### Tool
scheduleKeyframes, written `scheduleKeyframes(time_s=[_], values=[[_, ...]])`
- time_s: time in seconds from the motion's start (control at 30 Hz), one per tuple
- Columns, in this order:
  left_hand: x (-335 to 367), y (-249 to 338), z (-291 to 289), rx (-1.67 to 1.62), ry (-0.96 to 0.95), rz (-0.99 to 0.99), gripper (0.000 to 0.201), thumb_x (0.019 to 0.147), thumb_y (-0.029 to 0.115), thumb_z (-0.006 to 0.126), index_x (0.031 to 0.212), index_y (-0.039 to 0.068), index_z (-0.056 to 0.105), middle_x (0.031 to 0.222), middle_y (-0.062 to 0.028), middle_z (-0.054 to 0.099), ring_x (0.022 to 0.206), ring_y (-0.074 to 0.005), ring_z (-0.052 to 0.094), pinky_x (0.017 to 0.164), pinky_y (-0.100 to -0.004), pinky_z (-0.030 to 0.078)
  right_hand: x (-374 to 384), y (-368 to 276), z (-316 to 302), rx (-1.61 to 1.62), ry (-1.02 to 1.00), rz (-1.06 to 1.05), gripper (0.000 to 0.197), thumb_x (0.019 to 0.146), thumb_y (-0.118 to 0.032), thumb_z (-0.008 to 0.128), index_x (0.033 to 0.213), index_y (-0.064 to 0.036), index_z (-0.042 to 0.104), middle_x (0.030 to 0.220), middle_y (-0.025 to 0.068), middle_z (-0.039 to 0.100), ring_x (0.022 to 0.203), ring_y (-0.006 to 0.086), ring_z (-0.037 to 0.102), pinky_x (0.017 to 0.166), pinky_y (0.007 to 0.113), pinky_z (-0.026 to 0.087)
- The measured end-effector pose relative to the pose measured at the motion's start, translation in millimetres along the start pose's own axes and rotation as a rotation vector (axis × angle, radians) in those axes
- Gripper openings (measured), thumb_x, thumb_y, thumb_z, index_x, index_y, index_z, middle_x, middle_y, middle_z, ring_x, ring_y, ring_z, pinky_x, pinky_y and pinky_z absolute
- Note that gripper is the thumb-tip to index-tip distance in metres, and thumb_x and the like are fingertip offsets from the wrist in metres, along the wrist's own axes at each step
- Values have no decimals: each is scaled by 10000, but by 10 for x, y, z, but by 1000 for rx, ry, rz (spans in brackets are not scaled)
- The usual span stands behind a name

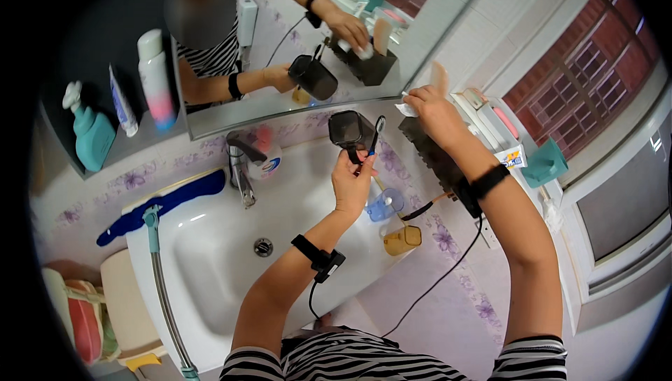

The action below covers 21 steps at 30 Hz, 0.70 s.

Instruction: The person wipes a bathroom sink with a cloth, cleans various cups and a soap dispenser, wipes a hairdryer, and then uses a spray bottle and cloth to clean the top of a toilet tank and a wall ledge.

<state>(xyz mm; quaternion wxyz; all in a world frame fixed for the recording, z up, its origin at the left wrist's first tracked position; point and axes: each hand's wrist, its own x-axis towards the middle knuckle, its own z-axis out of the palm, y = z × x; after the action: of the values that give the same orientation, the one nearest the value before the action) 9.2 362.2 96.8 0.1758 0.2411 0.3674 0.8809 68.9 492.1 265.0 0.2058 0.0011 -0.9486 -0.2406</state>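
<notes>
Over the back right of the sink, my left hand [350,186] is closed round the handle of a dark see-through cup [346,127] and a toothbrush [379,127] with a dark head. The cup is tilted, its mouth facing me. At the far right, my right hand [437,118] pinches a crumpled white tissue or wipe [406,109] at the top of a dark wall-mounted rack [437,160]. Behind those fingers stands a peach-coloured comb [439,78]. The mirror [280,52] reflects both hands, the cup and the white piece against the rack.
A blue cup [385,204] and an amber cup [402,241] sit on the right rim of the sink [210,262], near the faucet [241,171]. A blue-headed squeegee mop [168,199] leans at left. Bottles line the shelf [140,143]. A teal cup [546,164] stands by the window.
</notes>
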Motion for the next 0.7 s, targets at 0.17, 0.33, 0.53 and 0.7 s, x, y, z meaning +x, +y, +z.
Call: scheduleKeyframes(time_s=[0.17,0.33,0.53,0.7], values=[[-65,127,-135,-18,29,-21,157,819,22,596,846,5,442,875,-89,602,580,-142,598,525,-249,471,-23,213,498,-180,-338,-99,201,747,-69,503,919,-25,598,873,70,612,913,246,552,769,324,478],[-42,216,-297,-13,70,-36,146,818,17,590,852,-8,450,858,-93,609,573,-143,601,524,-249,470,-137,21,477,-258,-434,-135,119,748,-78,527,836,-36,595,767,85,618,873,253,572,717,346,491],[-33,258,-371,87,37,-67,163,821,-4,581,840,14,420,905,-111,600,620,-129,601,547,-232,484,159,-72,90,-121,-590,153,98,713,-83,560,795,-31,574,760,99,624,818,271,584,672,363,499],[-48,242,-321,102,25,-90,170,817,2,590,840,19,422,898,-104,601,601,-129,598,537,-230,475,-114,141,450,-290,-297,-127,92,699,-78,523,754,-36,584,763,87,633,817,241,556,721,324,488]])
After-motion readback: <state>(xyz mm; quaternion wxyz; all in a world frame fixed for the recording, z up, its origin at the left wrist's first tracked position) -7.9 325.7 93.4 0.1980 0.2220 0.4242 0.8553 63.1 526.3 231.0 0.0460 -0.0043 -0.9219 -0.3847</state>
